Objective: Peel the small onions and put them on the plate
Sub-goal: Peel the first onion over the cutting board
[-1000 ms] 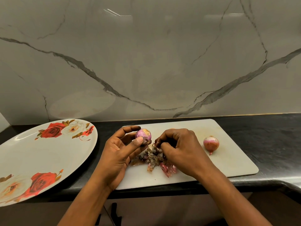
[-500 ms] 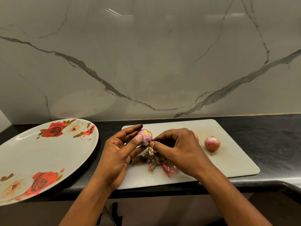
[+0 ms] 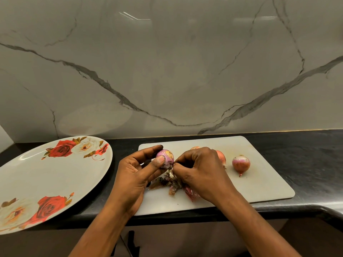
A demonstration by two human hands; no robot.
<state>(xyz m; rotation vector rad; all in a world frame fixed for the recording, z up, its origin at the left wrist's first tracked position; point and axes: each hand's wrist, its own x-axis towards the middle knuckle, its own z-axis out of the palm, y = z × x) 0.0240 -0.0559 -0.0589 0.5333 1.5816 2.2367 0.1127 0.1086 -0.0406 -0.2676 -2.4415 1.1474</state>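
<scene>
Onion (image 3: 165,158) mostly peeled, glossy pink-purple, yellowish patch; left hand (image 3: 137,175) grips it, thumb against fingers, above the left edge of cutting board (image 3: 259,184). Right hand (image 3: 201,173) fingertips pinch its lower side, possibly loose skin. Second onion (image 3: 221,157) half hidden behind right hand.

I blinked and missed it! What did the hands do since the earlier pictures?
The right hand rose from the peel pile and moved left to pinch at the held onion, uncovering another onion behind it. The left hand kept gripping the held onion. The plate, cutting board and far-right onion stayed put.
</scene>
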